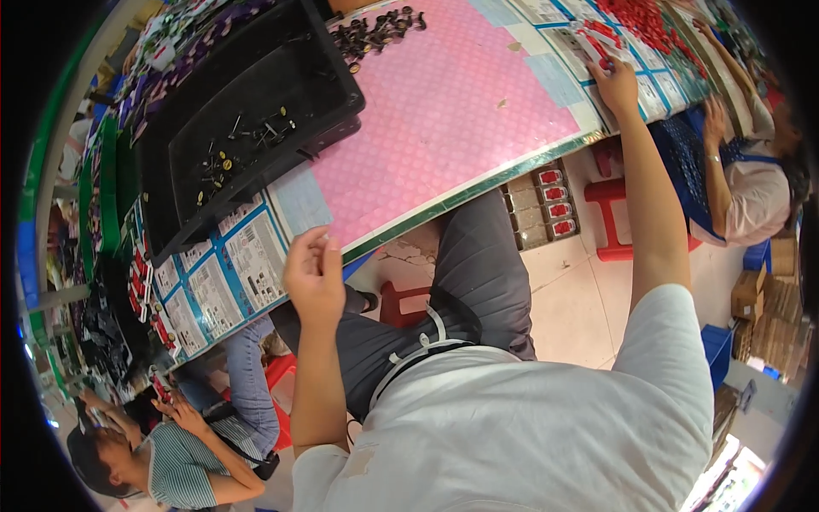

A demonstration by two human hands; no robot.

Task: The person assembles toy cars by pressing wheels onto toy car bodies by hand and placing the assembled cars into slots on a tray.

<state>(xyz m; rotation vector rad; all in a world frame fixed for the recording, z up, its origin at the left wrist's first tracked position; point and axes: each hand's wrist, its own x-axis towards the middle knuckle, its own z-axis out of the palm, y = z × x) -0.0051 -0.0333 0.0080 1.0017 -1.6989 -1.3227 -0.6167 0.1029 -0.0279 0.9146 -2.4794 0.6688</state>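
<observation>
My right hand (618, 88) reaches to the far right of the table, its fingers closed on a small red-and-white toy part (605, 62). Another red-and-white toy part (604, 34) lies just beyond it, near a heap of small red parts (640, 19). Close to the table's near edge, my left hand (314, 275) is loosely curled, with no object showing in it. A pink patterned mat (444, 111) covers the table between my hands. Small black wheel-like parts (375, 32) are piled at the mat's far left.
A large black bin (345, 128) with several black and yellow pins stands on the left. Red-and-white toys (141, 277) line the table's left end. Below the edge sits a box of red-and-white toys (554, 205) beside a red stool (610, 222). Co-workers (192, 452) sit at left and right.
</observation>
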